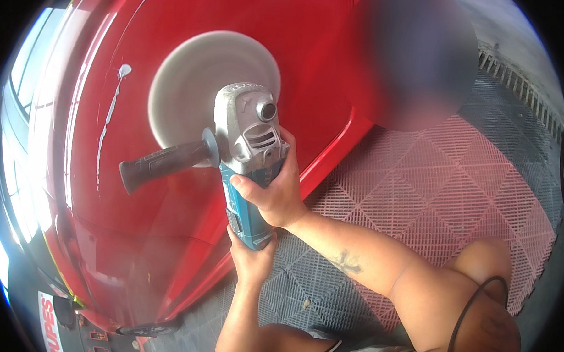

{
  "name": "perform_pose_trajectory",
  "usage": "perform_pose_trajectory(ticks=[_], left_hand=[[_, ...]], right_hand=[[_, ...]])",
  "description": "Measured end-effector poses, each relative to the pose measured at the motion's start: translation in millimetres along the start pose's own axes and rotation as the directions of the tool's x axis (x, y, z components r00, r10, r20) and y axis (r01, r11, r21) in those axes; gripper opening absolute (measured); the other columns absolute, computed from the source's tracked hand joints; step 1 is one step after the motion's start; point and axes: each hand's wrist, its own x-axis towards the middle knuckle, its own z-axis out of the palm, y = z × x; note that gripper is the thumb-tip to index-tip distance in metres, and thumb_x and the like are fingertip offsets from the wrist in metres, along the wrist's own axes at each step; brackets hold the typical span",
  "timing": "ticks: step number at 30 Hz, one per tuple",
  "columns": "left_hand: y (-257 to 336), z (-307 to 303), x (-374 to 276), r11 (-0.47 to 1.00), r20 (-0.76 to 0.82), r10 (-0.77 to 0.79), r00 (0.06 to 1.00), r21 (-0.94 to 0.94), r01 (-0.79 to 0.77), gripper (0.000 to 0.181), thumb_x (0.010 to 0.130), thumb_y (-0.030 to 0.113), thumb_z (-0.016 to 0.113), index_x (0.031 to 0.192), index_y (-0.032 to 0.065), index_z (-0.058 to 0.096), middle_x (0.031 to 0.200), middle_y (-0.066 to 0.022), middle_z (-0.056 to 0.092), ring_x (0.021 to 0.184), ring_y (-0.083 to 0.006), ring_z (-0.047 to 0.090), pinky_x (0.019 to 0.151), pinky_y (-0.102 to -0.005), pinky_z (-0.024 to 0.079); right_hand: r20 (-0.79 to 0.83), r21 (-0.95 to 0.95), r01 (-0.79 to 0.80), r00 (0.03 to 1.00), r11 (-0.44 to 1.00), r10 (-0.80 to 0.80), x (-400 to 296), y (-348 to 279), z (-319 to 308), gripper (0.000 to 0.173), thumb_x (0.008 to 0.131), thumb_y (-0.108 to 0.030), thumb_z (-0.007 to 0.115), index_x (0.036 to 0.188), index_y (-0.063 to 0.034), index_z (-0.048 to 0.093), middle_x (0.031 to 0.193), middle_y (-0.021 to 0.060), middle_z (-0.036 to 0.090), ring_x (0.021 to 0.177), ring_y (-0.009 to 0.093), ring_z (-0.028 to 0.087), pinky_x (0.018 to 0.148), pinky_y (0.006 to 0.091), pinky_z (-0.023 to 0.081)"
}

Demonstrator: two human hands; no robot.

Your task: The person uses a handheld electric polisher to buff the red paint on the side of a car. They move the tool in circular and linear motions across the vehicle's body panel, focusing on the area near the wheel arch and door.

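An angle polisher (251, 177) with a silver gear head and teal body is gripped in both of my hands over a red car body panel (122, 202). My right hand (282, 190) wraps around the body just behind the head, thumb on top. At the rear end of the body, my left hand (252, 255) holds it from below. The dark side handle (163, 164) juts out to the left, with neither hand on it. Beyond the head, the round white pad (189, 95) looks smeared, as if spinning. White paste (125, 70) lies on the red paint left of the pad, trailing a thin line.
The panel's edge curves down toward red and grey grid floor tiles (433, 183). A drain grate (518, 80) runs at the far right. A black cord (478, 295) loops over my right arm. Lower left are a car wheel (149, 329) and a sign (52, 327) with writing. A blurred patch covers the upper right.
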Motion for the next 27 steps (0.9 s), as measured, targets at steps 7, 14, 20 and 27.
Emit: perform_pose_trajectory(ticks=[7,14,20,27], left_hand=[[-75,-16,-18,0.992,-0.095,-0.018,0.995,-0.126,0.006,0.089,0.081,0.023,0.091,0.152,0.0029,0.041,0.133,-0.0228,0.070,0.123,-0.0335,0.071,0.105,-0.0463,0.055],[-96,0,-34,0.956,-0.206,-0.022,0.978,-0.291,-0.040,0.060,0.086,0.031,0.088,0.130,-0.0014,0.064,0.119,-0.0158,0.073,0.108,-0.0263,0.071,0.093,-0.0444,0.057],[-64,41,-7,0.951,-0.200,0.030,0.979,-0.296,-0.090,0.072,0.083,0.029,0.092,0.137,-0.0016,0.056,0.124,-0.0143,0.069,0.111,-0.0234,0.068,0.099,-0.0426,0.054],[75,57,29,0.989,-0.063,0.019,0.998,-0.146,-0.028,0.075,0.082,0.019,0.083,0.144,-0.0008,0.045,0.115,-0.0241,0.076,0.106,-0.0319,0.077,0.096,-0.0447,0.059]], right_hand=[[0.084,-0.092,0.044,0.996,0.995,-0.037,-42,39,30,0.115,0.074,-0.031,0.097,0.160,-0.0005,0.026,0.140,0.0235,0.060,0.129,0.034,0.064,0.112,0.0473,0.051],[0.367,-0.296,-0.079,0.911,0.952,0.190,-67,34,63,0.122,0.072,-0.044,0.098,0.165,-0.0089,0.028,0.148,0.0272,0.059,0.134,0.047,0.064,0.109,0.0512,0.055],[0.342,-0.258,0.033,0.938,0.966,0.059,-13,0,29,0.121,0.073,-0.044,0.098,0.164,-0.0073,0.027,0.146,0.0246,0.061,0.133,0.042,0.065,0.110,0.0491,0.054],[0.114,-0.035,0.108,0.988,0.993,-0.104,80,-50,-23,0.107,0.080,-0.029,0.098,0.155,0.0042,0.029,0.138,0.0202,0.064,0.126,0.027,0.066,0.111,0.0419,0.052]])
